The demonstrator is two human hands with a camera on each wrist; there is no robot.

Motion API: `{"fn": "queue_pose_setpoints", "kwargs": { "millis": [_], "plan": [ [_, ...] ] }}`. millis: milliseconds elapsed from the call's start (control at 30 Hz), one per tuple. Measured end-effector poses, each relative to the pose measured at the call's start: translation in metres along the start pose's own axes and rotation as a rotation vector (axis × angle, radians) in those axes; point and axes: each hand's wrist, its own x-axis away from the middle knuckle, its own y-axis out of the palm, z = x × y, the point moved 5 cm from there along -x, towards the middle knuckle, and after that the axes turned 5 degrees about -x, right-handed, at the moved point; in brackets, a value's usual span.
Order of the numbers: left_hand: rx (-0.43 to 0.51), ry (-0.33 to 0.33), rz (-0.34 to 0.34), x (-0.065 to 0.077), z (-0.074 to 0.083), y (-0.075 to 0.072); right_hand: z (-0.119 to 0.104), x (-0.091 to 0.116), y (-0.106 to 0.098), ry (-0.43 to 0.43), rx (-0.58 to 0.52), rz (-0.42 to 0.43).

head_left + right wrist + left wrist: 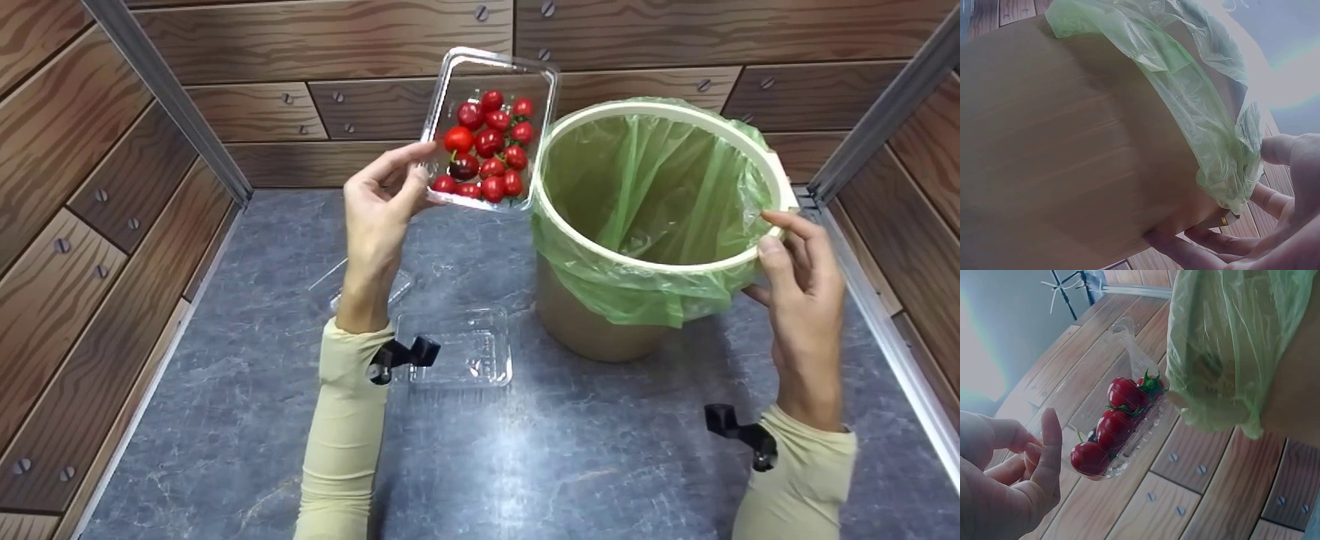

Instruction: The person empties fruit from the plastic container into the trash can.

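The left hand [381, 196] holds a clear, thin-walled plastic punnet [489, 127] up off the counter, thumb and fingers pinching its near-left edge. The punnet is rectangular with rounded corners, tilted so its open face turns toward the head camera, and its right side sits just beside the rim of the bin [660, 225]. Inside it lie small, glossy red cherry tomatoes [487, 142] with green stalks — one is much darker than the rest. From the left wrist the tomatoes [1114, 424] crowd into the low end of the tray, next to the crinkled bag [1230, 343].

The right hand [799, 281] grips the bin's rim on its right side, thumb over the top edge and fingers curled round the outside, against the bunched film. The bin is round and smooth-sided, tan in colour, with a pale rim; a translucent green liner [652, 187] drapes inside and folds over the edge in soft wrinkles.

On the grey, marble-veined counter [585, 450] a second clear plastic shell [465, 349] lies flat near the left forearm. Wood-grain panels [90, 247] studded with screw heads wall in the space.
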Motion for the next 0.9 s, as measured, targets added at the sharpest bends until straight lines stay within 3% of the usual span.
{"fn": "queue_pose_setpoints", "kwargs": {
  "millis": [400,900],
  "plan": [
    [0.036,0.052,-0.026,-0.006,0.008,0.030,0.000,0.000,-0.001,0.003,0.008,0.003],
    [0.012,0.169,-0.137,-0.005,0.003,0.071,0.001,0.000,-0.001,-0.004,0.011,0.000]
  ]
}}
